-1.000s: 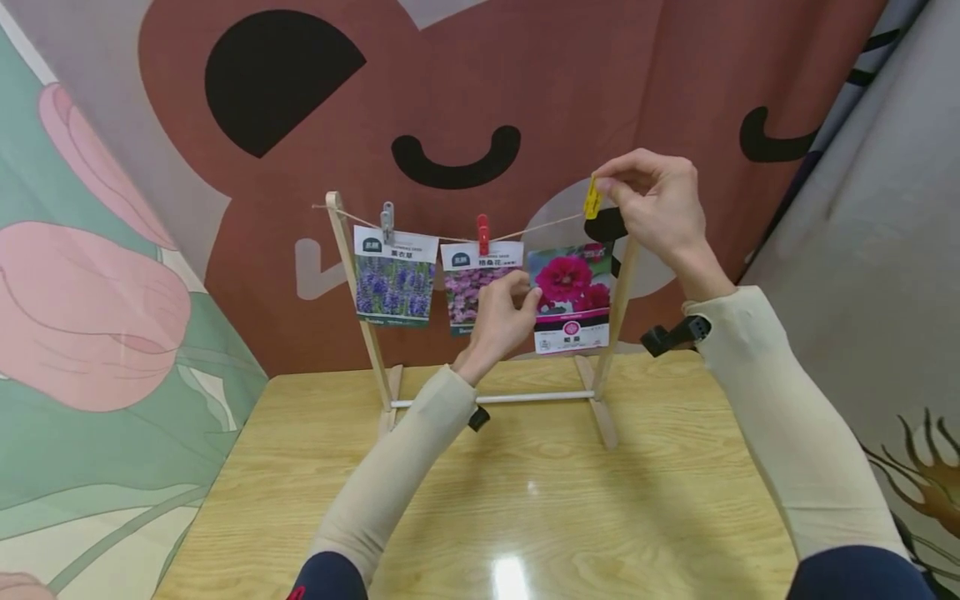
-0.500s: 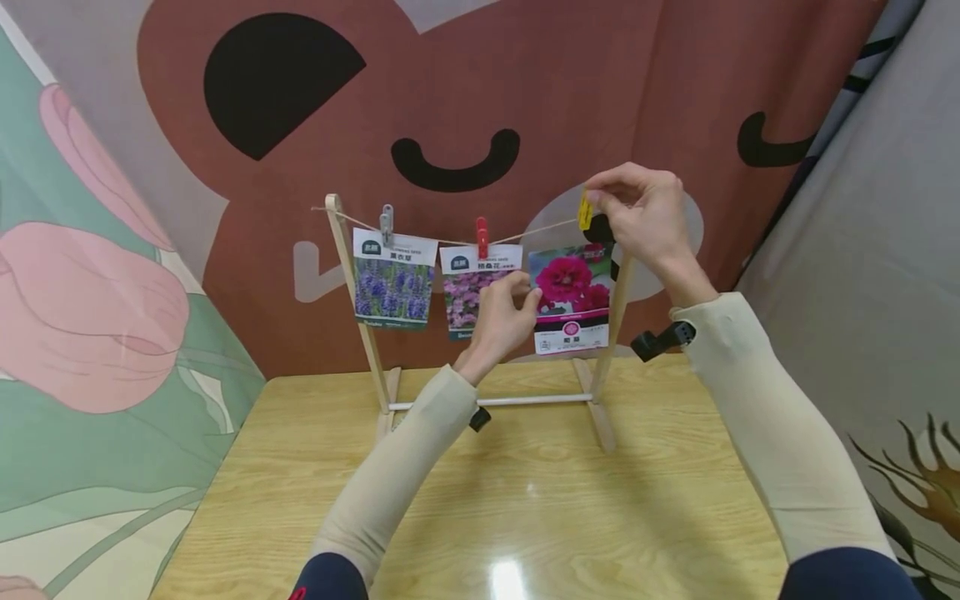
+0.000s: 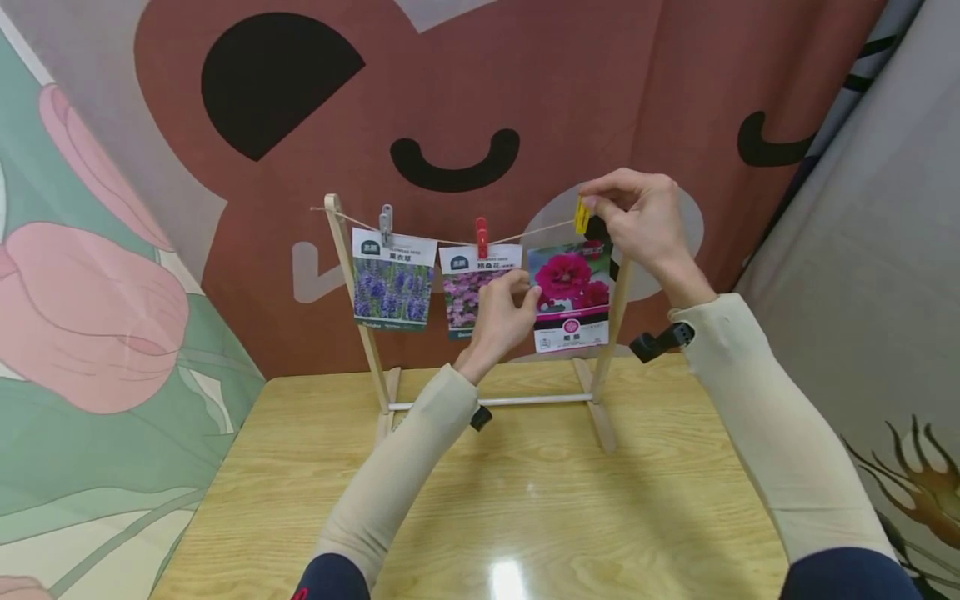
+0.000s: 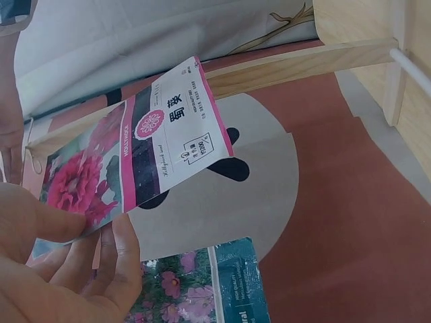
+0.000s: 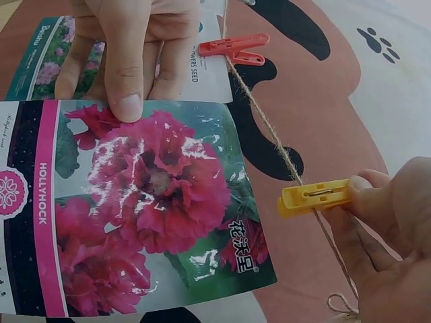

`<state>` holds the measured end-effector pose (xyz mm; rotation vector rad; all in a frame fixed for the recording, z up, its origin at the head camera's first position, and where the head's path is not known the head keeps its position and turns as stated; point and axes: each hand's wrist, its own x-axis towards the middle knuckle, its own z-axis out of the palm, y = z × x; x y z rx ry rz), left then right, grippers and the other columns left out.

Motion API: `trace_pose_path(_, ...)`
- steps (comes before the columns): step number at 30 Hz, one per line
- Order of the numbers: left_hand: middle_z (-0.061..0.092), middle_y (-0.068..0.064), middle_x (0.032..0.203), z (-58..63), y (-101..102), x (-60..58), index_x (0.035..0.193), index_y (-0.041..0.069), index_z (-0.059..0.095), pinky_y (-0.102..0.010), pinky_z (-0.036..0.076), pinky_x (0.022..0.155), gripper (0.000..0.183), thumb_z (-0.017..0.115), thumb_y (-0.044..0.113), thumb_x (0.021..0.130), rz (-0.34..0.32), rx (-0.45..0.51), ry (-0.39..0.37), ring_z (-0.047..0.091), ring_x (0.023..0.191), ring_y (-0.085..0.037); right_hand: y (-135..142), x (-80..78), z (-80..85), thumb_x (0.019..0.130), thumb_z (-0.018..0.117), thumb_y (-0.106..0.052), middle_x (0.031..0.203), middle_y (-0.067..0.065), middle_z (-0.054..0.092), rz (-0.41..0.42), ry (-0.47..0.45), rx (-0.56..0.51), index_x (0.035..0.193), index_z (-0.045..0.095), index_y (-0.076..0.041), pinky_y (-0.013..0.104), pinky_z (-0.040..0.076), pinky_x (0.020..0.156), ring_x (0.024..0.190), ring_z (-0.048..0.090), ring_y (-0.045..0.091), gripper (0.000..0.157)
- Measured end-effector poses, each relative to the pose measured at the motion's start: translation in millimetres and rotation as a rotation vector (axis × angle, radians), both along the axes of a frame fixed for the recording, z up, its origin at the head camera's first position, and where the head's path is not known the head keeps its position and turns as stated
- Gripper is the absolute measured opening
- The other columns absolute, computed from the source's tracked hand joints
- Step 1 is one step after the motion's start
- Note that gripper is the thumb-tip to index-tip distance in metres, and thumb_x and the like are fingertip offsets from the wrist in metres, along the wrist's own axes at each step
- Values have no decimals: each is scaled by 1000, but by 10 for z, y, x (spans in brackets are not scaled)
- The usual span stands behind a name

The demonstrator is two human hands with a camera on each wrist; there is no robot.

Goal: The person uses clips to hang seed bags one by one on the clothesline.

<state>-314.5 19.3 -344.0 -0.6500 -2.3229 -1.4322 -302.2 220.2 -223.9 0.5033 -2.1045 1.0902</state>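
Observation:
My left hand (image 3: 504,321) pinches a hollyhock seed packet (image 5: 161,182) at its side edge, thumb on the printed front. The packet shows magenta flowers and hangs just below the twine (image 5: 266,124), apart from it. My right hand (image 3: 647,221) pinches a yellow clothespin (image 5: 315,196) by its handle end. The clothespin lies across the twine near the right post; whether it grips the twine cannot be told. To the left, a red clothespin (image 3: 482,237) holds a pink-flower seed packet (image 3: 459,304) on the line, and a grey clothespin (image 3: 386,225) holds a lavender packet (image 3: 393,287).
A wooden rack with a left post (image 3: 347,258), a right post (image 3: 618,304) and a white lower bar (image 3: 536,400) stands on the wood-grain table (image 3: 585,517). A printed curtain (image 3: 570,83) hangs close behind it.
My right hand has moved slightly left and down with the yellow clothespin, along the twine. The left hand and its packet have stayed almost still.

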Motion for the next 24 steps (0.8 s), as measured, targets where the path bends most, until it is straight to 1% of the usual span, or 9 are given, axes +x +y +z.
trace_pose_path(3,78,-19,121,9,0,11,130,-2,70,-46,57,106,29,67,15,106,-4,-2,3,74,118,-30,10,-1,-12,103,71,-9,110,16,80,10,4,13,108,84,-3,15,53,70,78,68,8,15)
trace_pose_path(9,77,-19,124,27,-1,28,133,-1,69,-46,57,106,32,66,16,107,-4,-4,-1,73,120,-30,9,-3,-27,102,72,-7,108,15,80,28,18,31,104,85,-3,14,52,66,75,67,3,14)
trace_pose_path(15,78,-18,122,46,16,26,133,-1,70,-45,58,105,31,66,15,107,-9,7,10,74,117,-29,16,-7,-37,101,72,-7,106,15,81,41,29,44,103,85,-3,15,51,63,77,71,16,13)
trace_pose_path(20,79,-17,119,59,40,21,132,-1,70,-44,60,101,30,66,15,107,-23,4,17,76,111,-28,27,-3,-47,102,72,-7,106,15,80,23,25,64,103,85,-2,16,49,61,77,71,26,14)
trace_pose_path(24,79,-17,118,65,46,13,132,-1,70,-43,60,101,30,66,14,106,-21,1,24,77,109,-27,28,1,-57,102,72,-9,105,15,80,0,12,80,105,85,-3,17,46,59,75,68,28,14)
